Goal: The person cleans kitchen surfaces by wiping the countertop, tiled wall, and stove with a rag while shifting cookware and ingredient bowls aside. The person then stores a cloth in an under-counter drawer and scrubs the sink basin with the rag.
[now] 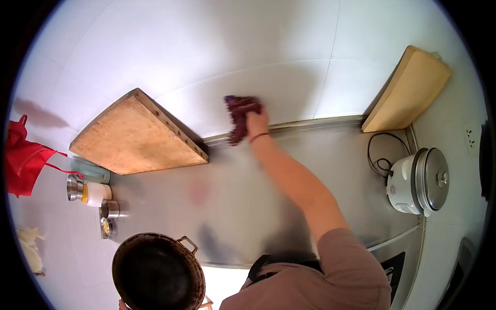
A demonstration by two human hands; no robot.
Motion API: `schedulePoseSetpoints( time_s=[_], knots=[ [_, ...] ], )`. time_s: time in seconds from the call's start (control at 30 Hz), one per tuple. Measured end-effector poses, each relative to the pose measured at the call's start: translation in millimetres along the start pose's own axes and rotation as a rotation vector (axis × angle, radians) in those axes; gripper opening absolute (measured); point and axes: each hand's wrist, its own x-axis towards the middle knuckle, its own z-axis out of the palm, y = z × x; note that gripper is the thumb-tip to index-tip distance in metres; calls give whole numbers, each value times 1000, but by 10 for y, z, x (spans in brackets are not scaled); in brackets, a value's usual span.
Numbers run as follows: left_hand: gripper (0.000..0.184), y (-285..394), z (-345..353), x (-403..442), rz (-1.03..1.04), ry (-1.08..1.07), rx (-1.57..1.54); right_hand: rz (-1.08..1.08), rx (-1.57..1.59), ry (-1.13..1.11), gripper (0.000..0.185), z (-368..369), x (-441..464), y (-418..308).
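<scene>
My right hand [257, 124] is closed around a dark red, shaggy cleaning cloth [241, 114]. It reaches to the back of the steel countertop [237, 191], where the cloth is against or close to the white wall. At the lower left is a dark, worn wok [157, 271] with a small loop handle, its open side facing up. Only a bit of my left hand [123, 305] shows, gripping the wok's left edge at the bottom of the view; most of that hand is hidden.
A thick wooden chopping board [139, 137] leans at the back left, another board [408, 90] at the back right. A rice cooker [405, 186] with its cord stands right. Jars [98, 194] and a metal cup [110, 209] line the left edge; a red bag [26, 160] hangs there.
</scene>
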Motion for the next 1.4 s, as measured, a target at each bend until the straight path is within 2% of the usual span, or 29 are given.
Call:
schedulePoseSetpoints(
  time_s=[0.07,0.1,0.13,0.2,0.3,0.37,0.43,0.47,0.53,0.57,0.6,0.67,0.77,0.83,0.87,0.97,1.03,1.07,1.1,1.13,1.17,1.2,1.27,1.33,1.4],
  knots=[
    [30,-12,19,12,-2,-1,1,-204,-66,42,33,-555,424,-277],
    [30,-22,29,23,-8,-5,2,-151,119,46,30,-688,318,-778],
    [30,-28,52,46,-15,-7,-1,-207,185,188,27,-667,109,-1266],
    [30,-107,52,120,-27,-15,-6,-362,269,305,25,-699,33,-1691],
    [27,-323,146,206,-23,-19,-23,-481,127,201,25,-388,-33,-1775],
    [26,-397,194,193,-37,-23,-55,-533,15,101,25,-58,37,-1517],
    [23,-528,215,195,-22,-48,-43,-423,-71,10,22,467,-272,-1317],
    [23,-529,209,161,-26,-44,-49,-361,6,-78,23,709,-262,-1069],
    [22,-479,170,34,96,-80,-24,-390,-89,-128,26,1206,-446,-708],
    [22,-467,142,7,102,-78,-26,-353,-260,-114,28,1407,-492,-541],
    [22,-462,119,-8,25,-49,0,-369,-257,-145,29,1633,-492,-348],
    [22,-436,72,-48,-81,-13,38,-345,-284,-197,25,1955,-663,-419],
    [22,-372,21,-82,-57,-9,55,-361,-213,-209,26,2036,-709,-840],
    [23,-340,-15,-111,-32,-9,68,-382,-169,-180,27,1849,-398,-1085],
    [23,-330,-32,-130,-15,-12,76,-416,-216,-212,26,1584,-511,-1522],
    [23,-272,-97,-152,48,-27,145,-394,-326,-169,20,800,-24,-2154],
    [24,-426,-43,-32,-57,-18,94,-511,-495,-70,21,104,279,-2620],
    [39,-707,-46,242,-39,-134,175,-564,-593,-4,23,-229,396,-2827],
    [42,-692,1,165,-47,-164,73,-579,-631,60,25,-540,471,-2993],
    [37,-579,39,117,-100,-164,92,-601,-440,127,19,-823,616,-3120],
    [37,-646,73,139,-76,-137,126,-512,-175,195,20,-948,538,-3222],
    [36,-596,77,135,-70,-164,190,-559,-245,295,25,-987,335,-3300],
    [34,-647,104,113,-117,-175,152,-867,-376,383,29,-1411,629,-3244],
    [32,-639,177,93,-50,-125,58,-870,-743,658,31,-1799,860,-3119],
    [30,-624,249,85,-123,-136,-20,-906,-801,669,33,-2085,1091,-2843]
  ],
)
